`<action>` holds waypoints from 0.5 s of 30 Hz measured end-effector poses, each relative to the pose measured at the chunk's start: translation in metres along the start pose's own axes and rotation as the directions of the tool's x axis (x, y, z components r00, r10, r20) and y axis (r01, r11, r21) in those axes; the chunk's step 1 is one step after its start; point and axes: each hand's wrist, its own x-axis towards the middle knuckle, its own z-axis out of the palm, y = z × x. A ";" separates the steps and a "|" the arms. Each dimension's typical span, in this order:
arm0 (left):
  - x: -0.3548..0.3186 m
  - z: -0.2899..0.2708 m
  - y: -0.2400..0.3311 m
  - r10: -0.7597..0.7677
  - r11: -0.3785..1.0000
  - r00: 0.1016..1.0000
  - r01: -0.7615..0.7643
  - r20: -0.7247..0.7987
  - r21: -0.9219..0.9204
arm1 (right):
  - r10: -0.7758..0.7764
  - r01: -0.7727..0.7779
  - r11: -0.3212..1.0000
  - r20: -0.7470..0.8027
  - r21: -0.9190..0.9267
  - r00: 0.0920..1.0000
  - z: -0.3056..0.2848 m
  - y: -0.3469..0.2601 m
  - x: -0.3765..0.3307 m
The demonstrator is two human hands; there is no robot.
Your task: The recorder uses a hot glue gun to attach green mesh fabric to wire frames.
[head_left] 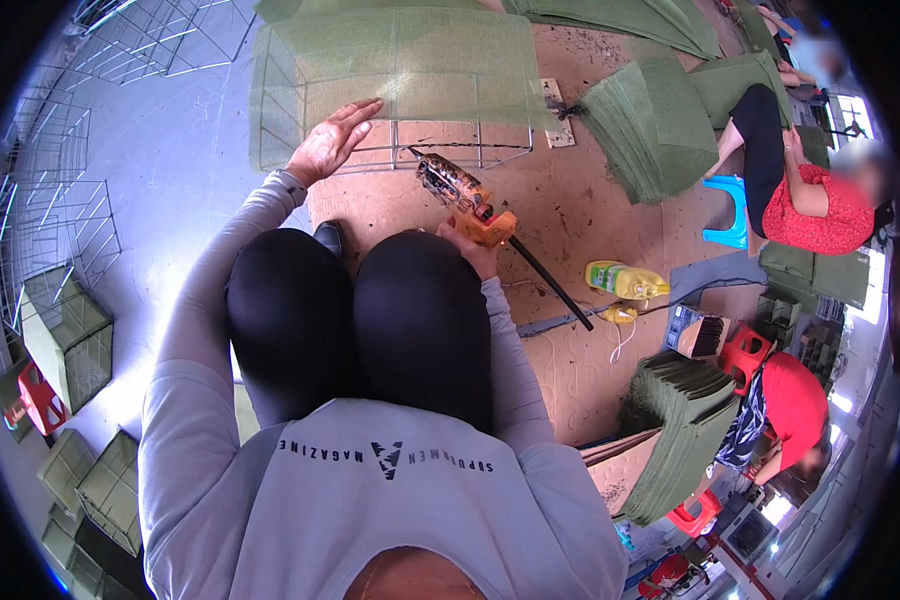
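My right hand [470,250] is wrapped round the handle of an orange glue gun [490,228]. Its front is coated in dark residue, and a long black glue stick [555,285] sticks out of the back. The nozzle points up and left, close to a wire frame [394,140]. Over that frame lies a sheet of green mesh [420,65], reaching beyond it on the left. My left hand [332,142] rests at the mesh's near edge, fingers stretched out and holding nothing.
Brown cardboard [610,230] covers the floor. On the right are a green mesh stack [650,130], a yellow bottle [620,279], another mesh stack [685,430] and a blue stool [727,212]. People in red sit beyond. Bare wire frames [70,230] stand at left.
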 end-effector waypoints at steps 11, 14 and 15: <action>-0.001 0.001 -0.002 0.001 1.000 1.000 -0.001 -0.003 0.017 | 0.016 -0.017 0.999 -0.026 -0.028 1.000 0.014 -0.010 -0.002; 0.000 0.000 -0.001 0.007 1.000 1.000 -0.007 -0.006 0.015 | 0.005 -0.006 0.999 -0.009 -0.033 1.000 0.014 -0.013 -0.003; 0.000 0.001 0.000 0.006 1.000 1.000 -0.006 -0.007 0.005 | -0.005 0.004 0.997 -0.010 -0.077 1.000 0.014 -0.011 -0.003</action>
